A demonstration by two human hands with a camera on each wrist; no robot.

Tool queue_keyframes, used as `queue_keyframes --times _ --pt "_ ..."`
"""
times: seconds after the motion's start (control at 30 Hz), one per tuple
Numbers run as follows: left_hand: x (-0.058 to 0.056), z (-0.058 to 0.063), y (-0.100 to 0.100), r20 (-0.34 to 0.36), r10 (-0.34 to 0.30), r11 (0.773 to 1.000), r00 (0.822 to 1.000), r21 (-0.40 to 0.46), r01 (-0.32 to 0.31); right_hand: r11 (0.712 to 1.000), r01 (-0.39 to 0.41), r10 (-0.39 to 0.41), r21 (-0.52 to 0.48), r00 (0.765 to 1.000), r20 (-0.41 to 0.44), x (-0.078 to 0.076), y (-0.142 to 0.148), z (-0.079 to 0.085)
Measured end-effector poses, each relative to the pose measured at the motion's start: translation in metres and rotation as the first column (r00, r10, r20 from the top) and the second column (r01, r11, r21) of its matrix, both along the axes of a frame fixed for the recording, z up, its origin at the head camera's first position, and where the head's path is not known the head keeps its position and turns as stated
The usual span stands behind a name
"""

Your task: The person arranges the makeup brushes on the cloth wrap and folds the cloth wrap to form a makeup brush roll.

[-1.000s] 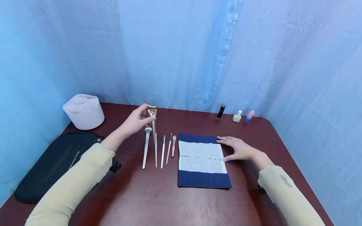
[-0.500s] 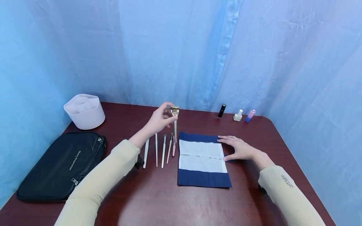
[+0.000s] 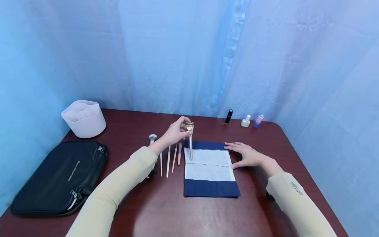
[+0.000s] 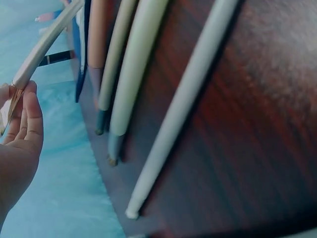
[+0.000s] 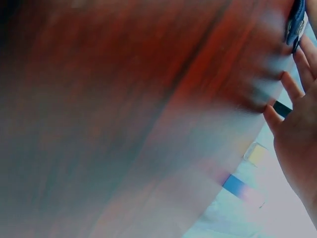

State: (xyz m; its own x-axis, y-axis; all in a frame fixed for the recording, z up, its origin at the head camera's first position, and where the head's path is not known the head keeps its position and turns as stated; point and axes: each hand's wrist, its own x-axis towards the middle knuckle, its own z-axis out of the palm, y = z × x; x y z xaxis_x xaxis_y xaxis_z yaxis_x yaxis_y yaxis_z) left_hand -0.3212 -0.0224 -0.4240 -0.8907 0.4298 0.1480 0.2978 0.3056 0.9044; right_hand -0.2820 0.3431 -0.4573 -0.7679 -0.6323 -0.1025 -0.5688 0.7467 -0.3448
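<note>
The left hand (image 3: 177, 131) is grasping a gold brush (image 3: 190, 144) near its bristle end, thumb and fingers closing around it. The brush is pointing its handle down over the left part of a navy and white cloth (image 3: 211, 172); whether the handle tip is touching the cloth cannot be told. The right hand (image 3: 248, 156) is resting at the cloth's right edge, its fingers spreading loosely and grasping nothing.

Just left of the cloth, a pink brush (image 3: 179, 153) and slim pale brushes (image 3: 168, 163) are lying in a row on the table (image 3: 177, 214). A larger white brush (image 3: 152, 138) is lying farther left, partly hiding behind the left arm. A black bag (image 3: 59, 177) is lying at the left, with a white organizer (image 3: 88, 124) standing beyond it. At the far right, a black tube (image 3: 229, 117), a small bottle (image 3: 245, 121) and a pink and blue tube (image 3: 258, 121) are standing near a blue curtain (image 3: 177, 59).
</note>
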Motion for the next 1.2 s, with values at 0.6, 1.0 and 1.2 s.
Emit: queue_keyframes --times 0.6,1.0,1.2 --pt "0.005 -0.015 -0.003 0.031 -0.206 0.948 0.978 -0.241 0.208 1.000 0.004 -0.003 -0.030 1.000 0.012 0.002 -0.002 0.001" --pt "0.008 -0.020 -0.005 0.018 -0.348 0.862 0.937 -0.386 0.328 1.000 0.002 -0.001 -0.022 1.000 0.007 0.002 -0.001 0.001" --pt "0.010 -0.023 -0.007 0.009 -0.435 0.817 0.900 -0.416 0.399 1.000 0.004 -0.004 -0.011 1.000 0.007 0.002 -0.002 0.001"
